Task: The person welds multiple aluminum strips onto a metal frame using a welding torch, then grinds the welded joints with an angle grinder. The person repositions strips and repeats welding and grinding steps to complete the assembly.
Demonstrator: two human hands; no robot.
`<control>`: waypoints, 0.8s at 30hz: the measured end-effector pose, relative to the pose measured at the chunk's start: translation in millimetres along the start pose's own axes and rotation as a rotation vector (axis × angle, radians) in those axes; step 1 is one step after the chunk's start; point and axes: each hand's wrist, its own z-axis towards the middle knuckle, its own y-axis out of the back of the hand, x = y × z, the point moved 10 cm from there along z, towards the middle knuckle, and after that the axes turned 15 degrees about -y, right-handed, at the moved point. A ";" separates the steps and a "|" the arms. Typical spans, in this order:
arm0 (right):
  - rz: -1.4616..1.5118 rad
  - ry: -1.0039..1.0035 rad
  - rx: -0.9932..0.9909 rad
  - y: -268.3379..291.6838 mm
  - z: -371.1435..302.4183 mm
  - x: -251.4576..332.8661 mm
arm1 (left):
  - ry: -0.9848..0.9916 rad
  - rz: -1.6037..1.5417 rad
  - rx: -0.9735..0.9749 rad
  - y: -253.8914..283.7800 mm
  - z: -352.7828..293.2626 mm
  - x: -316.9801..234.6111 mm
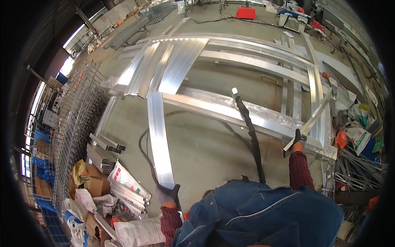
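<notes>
My left hand (168,196), in a black and orange glove, is closed around the near end of a wide, shiny aluminium profile (158,136). The far end of that profile rests by the frame's near left corner. On the right, my gloved right hand (299,142) grips a narrow metal bar (317,112) near its lower end. This bar slants up and away across the right corner of a large aluminium frame (230,111). Several ribbed aluminium panels (183,66) lie over the frame's left part.
A black-wrapped hose (250,131) rises in front of me and crosses the near rail. Bags, cardboard and stacked profiles (101,158) crowd the left beside wire mesh racks (78,123). Metal strips (358,164) and sacks lie right. A red machine (246,13) stands far back.
</notes>
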 end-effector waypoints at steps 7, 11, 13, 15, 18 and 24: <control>-0.195 0.315 0.085 -136.6 -130.9 69.8 | -0.270 -0.283 0.144 -64.9 192.5 -25.8; 0.149 0.170 0.683 -282.7 -214.4 49.8 | -0.313 -0.287 0.231 -92.0 313.5 -72.9; -0.273 0.413 0.488 -339.0 -240.9 58.2 | -0.526 -0.514 0.246 -101.9 364.6 -117.7; -0.323 0.380 0.436 -392.7 -257.1 57.3 | -0.529 -0.589 0.332 -122.6 415.6 -139.5; -0.594 0.510 0.201 -467.7 -289.3 71.4 | -0.478 -0.655 0.406 -146.3 483.4 -155.8; -0.604 0.227 0.090 -558.1 -308.8 66.4 | -0.494 -0.484 0.403 -147.5 590.5 -154.0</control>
